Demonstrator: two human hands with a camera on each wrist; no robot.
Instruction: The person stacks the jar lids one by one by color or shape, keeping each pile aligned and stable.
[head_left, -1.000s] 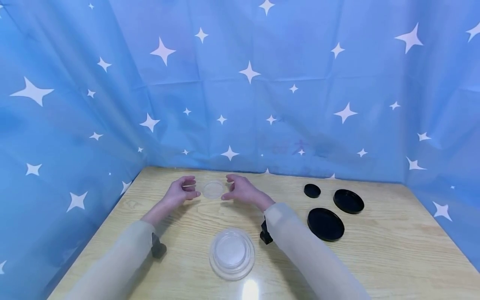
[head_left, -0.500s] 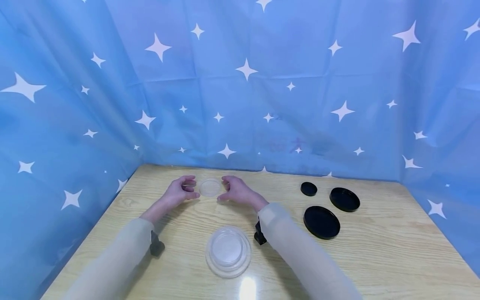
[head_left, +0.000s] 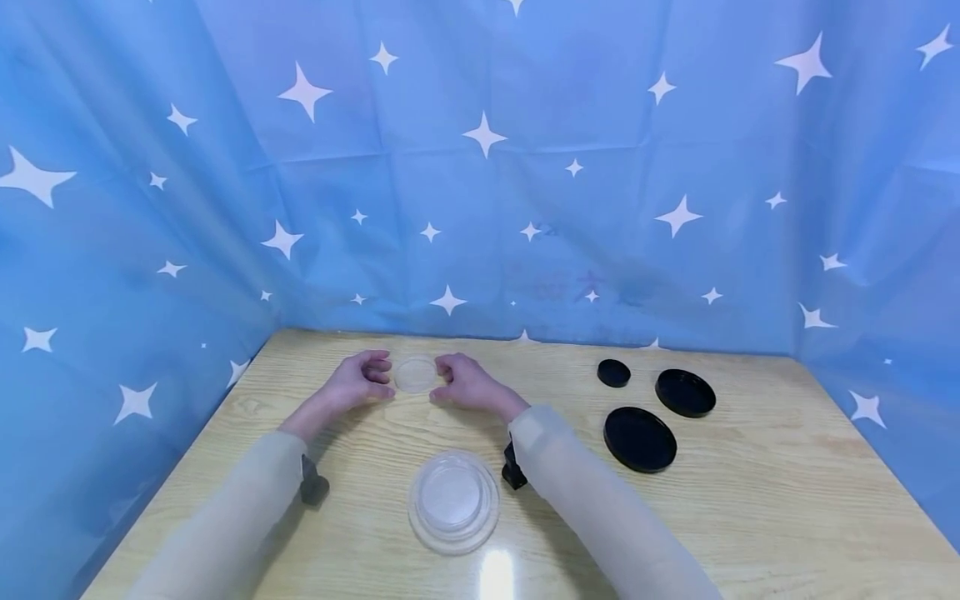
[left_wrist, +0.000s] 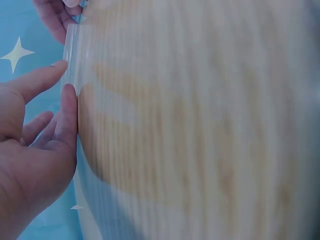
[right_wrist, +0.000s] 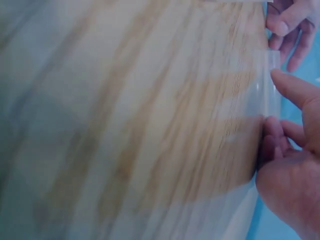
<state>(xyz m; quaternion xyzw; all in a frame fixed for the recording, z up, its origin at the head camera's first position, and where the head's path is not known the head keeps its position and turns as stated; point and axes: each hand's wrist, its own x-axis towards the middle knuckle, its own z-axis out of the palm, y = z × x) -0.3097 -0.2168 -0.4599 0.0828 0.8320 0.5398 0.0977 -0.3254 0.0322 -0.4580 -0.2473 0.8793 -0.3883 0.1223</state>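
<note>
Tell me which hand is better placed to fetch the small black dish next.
Probably the right hand: it is nearer the small black dish, while the left hand is farther off, across the clear dish.

Passage: tabletop strip (head_left: 416, 427) between lone clear dish (head_left: 415, 375) and clear stack (head_left: 452, 500). Obstacles: left sleeve (head_left: 232, 500), right sleeve (head_left: 596, 496), flanking.

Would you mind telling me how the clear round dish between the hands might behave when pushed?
The clear round dish looks thin-walled, so it is probably light. Its shiny side may be slippery. Low and wide, it would likely slide rather than tip.
</note>
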